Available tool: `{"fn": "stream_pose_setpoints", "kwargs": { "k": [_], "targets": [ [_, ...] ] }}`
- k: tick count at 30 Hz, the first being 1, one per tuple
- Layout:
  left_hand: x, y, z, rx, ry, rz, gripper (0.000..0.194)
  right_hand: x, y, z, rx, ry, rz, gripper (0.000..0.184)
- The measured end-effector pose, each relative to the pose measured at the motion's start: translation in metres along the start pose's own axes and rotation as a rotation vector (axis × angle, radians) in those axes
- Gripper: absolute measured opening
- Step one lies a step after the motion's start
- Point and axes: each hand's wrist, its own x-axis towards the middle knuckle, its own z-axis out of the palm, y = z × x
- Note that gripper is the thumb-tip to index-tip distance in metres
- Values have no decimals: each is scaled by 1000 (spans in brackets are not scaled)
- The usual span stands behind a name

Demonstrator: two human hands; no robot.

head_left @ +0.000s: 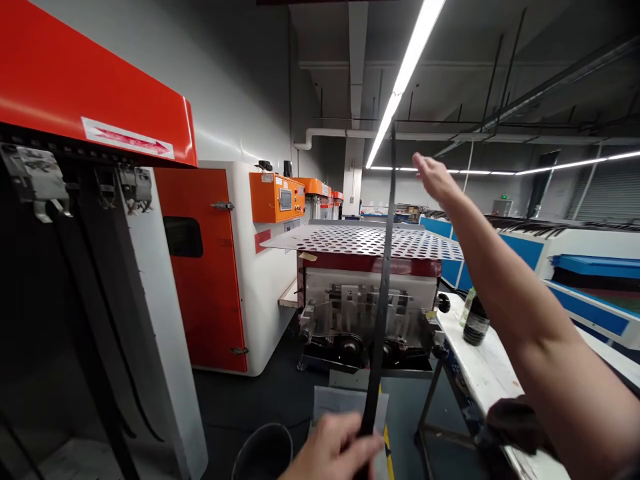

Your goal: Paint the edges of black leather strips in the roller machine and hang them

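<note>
A long, narrow black strip (384, 293), like a belt strap, stands nearly upright in front of me. My left hand (333, 447) is closed around its lower part, at the bottom of the view. Raised at the end of an outstretched arm, my right hand (436, 179) is to the right of the strip's upper end. Its fingers are stretched out, and a gap shows between them and the strip. Behind the strip is a machine (365, 300) topped by a perforated metal sheet (345, 239).
At left, metal clips (37, 177) hang under a red housing (100, 87), with dark strips below. An orange door (200, 287) and control box (280, 198) are beyond. A bucket (265, 450) stands on the floor. Bottles (475, 327) and dark cloth (515, 420) lie along the right-hand bench (493, 373).
</note>
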Motion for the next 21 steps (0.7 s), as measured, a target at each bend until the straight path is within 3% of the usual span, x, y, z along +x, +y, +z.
{"fn": "stream_pose_setpoints", "kwargs": {
  "k": [1,2,6,9,12,17,19,21],
  "targets": [
    [8,15,-4,-1,-169,8,35,-25,7,5,2,-28,-3,71],
    [17,29,-9,-15,-221,52,36,-56,14,9,7,-62,5,64],
    [52,60,-21,-52,-266,119,35,-199,32,33,269,-432,287,54],
    [66,60,-26,-96,-302,124,36,-273,29,56,498,-518,429,46],
    [68,54,-32,-92,-361,114,36,-303,20,74,629,-541,453,36],
    [69,48,-42,4,-433,79,47,-314,14,80,653,-583,453,34],
    [77,57,-47,53,-398,93,59,-313,13,74,638,-629,450,35],
    [94,82,-53,75,-321,164,62,-304,11,66,598,-690,431,33]
  ]
}}
